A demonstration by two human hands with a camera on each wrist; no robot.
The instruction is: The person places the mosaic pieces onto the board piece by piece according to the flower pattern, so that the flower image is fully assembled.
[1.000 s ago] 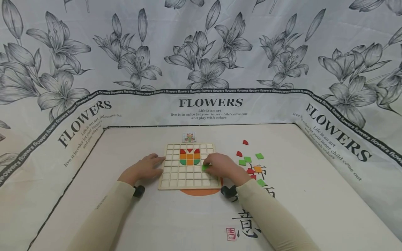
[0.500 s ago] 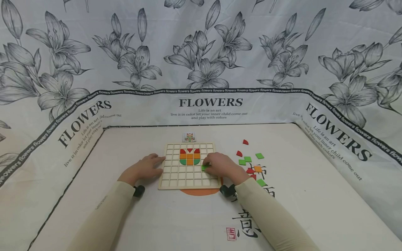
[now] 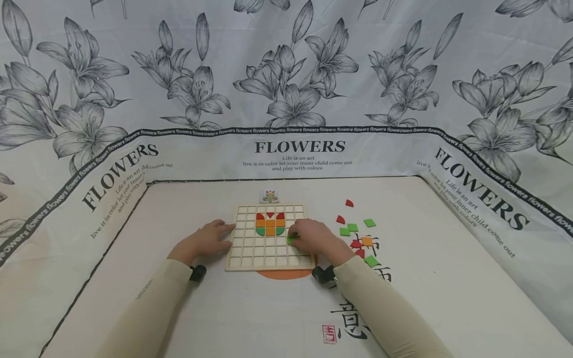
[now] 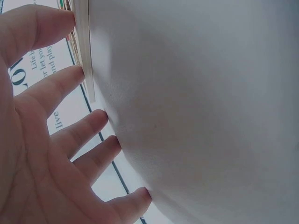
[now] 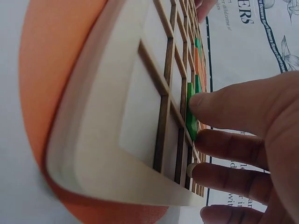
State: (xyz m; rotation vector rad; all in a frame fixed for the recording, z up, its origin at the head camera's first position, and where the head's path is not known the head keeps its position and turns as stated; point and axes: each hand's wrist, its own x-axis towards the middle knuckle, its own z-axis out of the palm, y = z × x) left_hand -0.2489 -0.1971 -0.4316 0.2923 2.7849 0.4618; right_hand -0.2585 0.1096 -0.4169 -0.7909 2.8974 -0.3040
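A wooden grid board [image 3: 250,261] lies on the table, with red, orange and green tiles forming a tulip shape [image 3: 270,224] in its upper middle cells. My right hand [image 3: 313,235] pinches a bright green tile [image 5: 191,112] between thumb and finger at a cell right of and below the tulip. In the right wrist view the tile is tilted up from the grid. My left hand [image 3: 207,240] rests at the board's left edge, fingers spread. In the left wrist view its thumb and index fingertip touch the board's side [image 4: 83,42], and the other fingertips are on the tablecloth.
A small pattern card [image 3: 269,196] lies just behind the board. Loose tiles are scattered to the right: green squares [image 3: 369,223], an orange square [image 3: 367,241] and red quarter-rounds [image 3: 349,203]. A floral cloth [image 3: 295,89] stands around the table's back and sides.
Almost nothing differs. My right hand stays at the same cell with the green tile, shifting only very slightly. The left hand keeps its place at the board's edge.
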